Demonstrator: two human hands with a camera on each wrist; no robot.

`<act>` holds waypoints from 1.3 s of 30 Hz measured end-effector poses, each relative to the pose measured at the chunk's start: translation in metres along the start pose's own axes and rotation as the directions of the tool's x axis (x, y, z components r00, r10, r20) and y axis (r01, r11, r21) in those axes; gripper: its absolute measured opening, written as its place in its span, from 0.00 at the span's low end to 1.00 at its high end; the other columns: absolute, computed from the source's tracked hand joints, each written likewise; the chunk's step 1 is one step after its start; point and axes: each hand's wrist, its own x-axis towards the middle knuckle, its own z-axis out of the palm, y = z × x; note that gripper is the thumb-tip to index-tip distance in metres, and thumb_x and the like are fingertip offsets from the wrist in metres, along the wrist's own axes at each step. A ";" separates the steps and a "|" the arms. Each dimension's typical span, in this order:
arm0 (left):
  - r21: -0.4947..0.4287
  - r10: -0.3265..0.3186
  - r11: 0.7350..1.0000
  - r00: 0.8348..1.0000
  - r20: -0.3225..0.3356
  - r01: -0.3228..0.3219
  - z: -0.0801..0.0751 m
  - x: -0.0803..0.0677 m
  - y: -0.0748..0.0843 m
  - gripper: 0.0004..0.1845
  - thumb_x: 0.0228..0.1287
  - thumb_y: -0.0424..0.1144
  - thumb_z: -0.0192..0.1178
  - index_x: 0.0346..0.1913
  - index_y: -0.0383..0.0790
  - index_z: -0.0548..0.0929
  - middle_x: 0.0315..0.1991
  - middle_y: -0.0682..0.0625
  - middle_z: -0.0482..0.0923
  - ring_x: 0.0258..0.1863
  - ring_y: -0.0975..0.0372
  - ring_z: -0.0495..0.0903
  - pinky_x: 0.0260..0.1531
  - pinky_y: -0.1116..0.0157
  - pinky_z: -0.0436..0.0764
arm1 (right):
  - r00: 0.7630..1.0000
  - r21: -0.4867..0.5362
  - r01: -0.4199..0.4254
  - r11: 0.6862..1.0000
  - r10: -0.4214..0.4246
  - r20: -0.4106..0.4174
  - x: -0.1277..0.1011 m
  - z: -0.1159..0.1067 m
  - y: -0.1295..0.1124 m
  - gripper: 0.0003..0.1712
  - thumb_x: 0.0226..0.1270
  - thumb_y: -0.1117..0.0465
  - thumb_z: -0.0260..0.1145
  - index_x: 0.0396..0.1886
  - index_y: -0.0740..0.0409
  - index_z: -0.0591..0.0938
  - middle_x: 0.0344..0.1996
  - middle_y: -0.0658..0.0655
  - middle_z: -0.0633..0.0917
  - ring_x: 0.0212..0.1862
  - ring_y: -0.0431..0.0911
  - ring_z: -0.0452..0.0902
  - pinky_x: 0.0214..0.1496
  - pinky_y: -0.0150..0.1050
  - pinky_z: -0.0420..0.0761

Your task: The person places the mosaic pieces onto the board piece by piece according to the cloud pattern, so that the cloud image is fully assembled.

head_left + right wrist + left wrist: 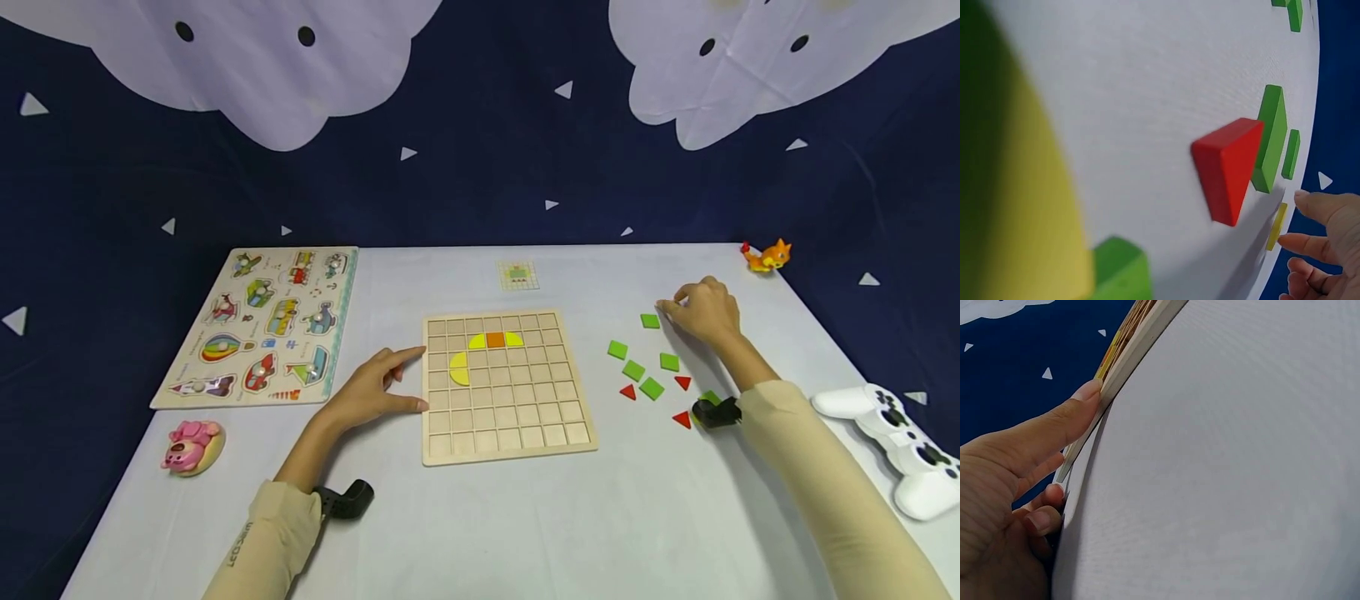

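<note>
Ideally, the right hand [703, 310], its grip impossible to tell, should pinch the yellow piece [1277, 226] beside its fingertips, two o'clock from the board [527, 393], by opposite edges, while the left hand [371, 392], unclenched, steadies the board at nine o'clock.

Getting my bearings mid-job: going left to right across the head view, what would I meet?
Puzzle board → left hand → grid board → right hand → orange toy → controller.
</note>
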 end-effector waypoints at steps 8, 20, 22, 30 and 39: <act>0.009 -0.001 1.000 1.000 -0.004 0.001 0.001 0.000 -0.001 0.47 0.49 0.46 0.78 0.73 0.41 0.68 0.35 0.49 0.63 0.35 0.58 0.62 0.36 0.63 0.64 | 0.998 -0.022 0.034 0.999 -0.033 0.044 0.003 -0.001 0.000 0.17 0.65 0.60 0.62 0.48 0.68 0.84 0.43 0.74 0.75 0.50 0.69 0.69 0.48 0.63 0.69; 0.008 0.000 1.000 1.000 -0.005 0.000 0.000 0.000 -0.001 0.47 0.49 0.46 0.78 0.73 0.42 0.68 0.35 0.48 0.63 0.34 0.58 0.61 0.36 0.63 0.64 | 1.000 0.065 -0.012 0.998 0.010 0.021 -0.002 -0.006 0.006 0.24 0.64 0.56 0.66 0.50 0.74 0.81 0.46 0.75 0.73 0.52 0.69 0.66 0.52 0.64 0.66; 0.009 0.000 1.000 1.000 -0.003 0.001 0.000 0.000 -0.001 0.47 0.50 0.45 0.78 0.73 0.41 0.68 0.35 0.48 0.63 0.34 0.58 0.62 0.36 0.63 0.64 | 0.999 0.045 -0.027 0.999 0.026 0.027 -0.002 -0.005 0.006 0.25 0.65 0.54 0.66 0.46 0.75 0.82 0.46 0.75 0.73 0.53 0.70 0.66 0.53 0.65 0.67; 0.009 -0.010 1.000 1.000 -0.005 0.010 0.001 0.000 0.000 0.47 0.49 0.45 0.78 0.73 0.42 0.68 0.35 0.48 0.63 0.35 0.58 0.62 0.36 0.63 0.64 | 0.999 0.028 -0.043 0.999 0.042 0.024 -0.001 -0.005 0.007 0.22 0.64 0.56 0.65 0.39 0.76 0.83 0.45 0.76 0.74 0.52 0.70 0.68 0.50 0.65 0.70; 0.026 -0.023 0.999 1.000 -0.010 0.023 0.001 0.001 0.000 0.47 0.48 0.46 0.78 0.73 0.42 0.69 0.35 0.49 0.63 0.35 0.59 0.62 0.36 0.63 0.64 | 0.999 0.032 -0.030 0.999 0.028 0.041 0.003 -0.007 0.006 0.20 0.60 0.56 0.67 0.37 0.74 0.84 0.43 0.73 0.75 0.50 0.68 0.70 0.47 0.62 0.71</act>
